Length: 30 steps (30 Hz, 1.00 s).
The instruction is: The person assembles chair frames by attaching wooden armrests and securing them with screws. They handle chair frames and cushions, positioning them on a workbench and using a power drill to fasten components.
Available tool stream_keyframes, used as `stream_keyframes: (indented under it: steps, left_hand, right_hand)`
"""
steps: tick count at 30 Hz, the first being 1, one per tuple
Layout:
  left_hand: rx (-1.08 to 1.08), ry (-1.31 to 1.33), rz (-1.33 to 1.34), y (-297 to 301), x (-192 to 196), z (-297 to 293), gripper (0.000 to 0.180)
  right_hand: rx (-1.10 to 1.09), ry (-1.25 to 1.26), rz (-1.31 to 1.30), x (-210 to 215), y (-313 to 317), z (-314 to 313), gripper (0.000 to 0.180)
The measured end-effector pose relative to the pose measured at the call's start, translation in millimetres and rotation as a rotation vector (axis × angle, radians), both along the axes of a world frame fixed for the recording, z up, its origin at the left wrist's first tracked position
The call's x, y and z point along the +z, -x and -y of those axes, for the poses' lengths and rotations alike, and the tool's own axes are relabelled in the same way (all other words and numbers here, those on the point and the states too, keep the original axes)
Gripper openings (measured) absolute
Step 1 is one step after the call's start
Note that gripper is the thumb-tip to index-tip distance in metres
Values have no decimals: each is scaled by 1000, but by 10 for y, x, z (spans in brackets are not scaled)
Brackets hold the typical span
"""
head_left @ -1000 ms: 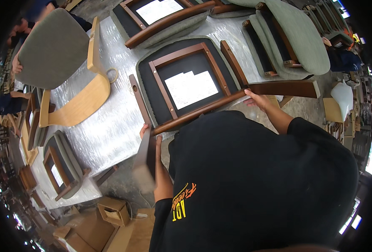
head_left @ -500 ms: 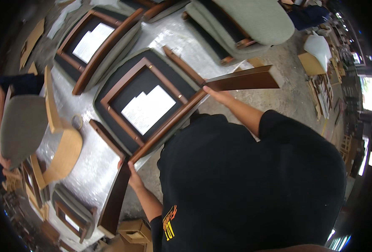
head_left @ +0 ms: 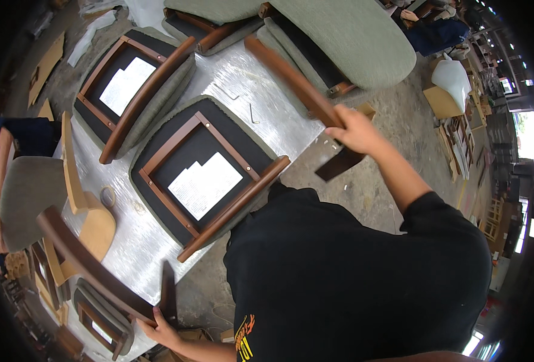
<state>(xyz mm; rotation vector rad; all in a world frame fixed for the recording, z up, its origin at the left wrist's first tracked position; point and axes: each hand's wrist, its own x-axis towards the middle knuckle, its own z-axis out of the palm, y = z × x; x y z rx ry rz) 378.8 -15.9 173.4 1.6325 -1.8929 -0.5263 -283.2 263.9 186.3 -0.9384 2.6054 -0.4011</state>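
My left hand, at the lower left, grips a dark brown wooden chair leg piece, with a long curved bar and a shorter arm angled off it. My right hand is closed around a similar leg piece, off the table's right edge; its short arm points down toward the floor. Between them an upturned chair seat lies on the table, black underside up, with a brown wooden frame and a white paper sheet. Both leg pieces are apart from this seat.
Plastic film covers the table. Two hex keys, one of them a bent key, lie beyond the seat. Another upturned seat is at far left, a grey-green chair at far right. A co-worker's arm reaches beside a grey seat.
Both hands have moved away from the seat's near corners, carrying the leg pieces outward, left hand down-left and right hand to the right. The seat sits a little lower in view.
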Motion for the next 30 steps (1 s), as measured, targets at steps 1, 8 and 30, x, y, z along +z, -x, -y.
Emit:
stream_keyframes:
  steps: [1, 8, 30]
  left_hand:
    - [41, -160, 80, -20, 35, -1, 35]
    - [43, -354, 227, 253, -1553, 49, 58]
    - [-509, -1337, -619, 2644, -1543, 325, 52]
  right_hand:
    - [34, -59, 7, -266, 3, 96, 53]
    - [-55, -304, 192, -1909, -154, 657, 63]
    - [224, -223, -174, 1111, -763, 883, 34]
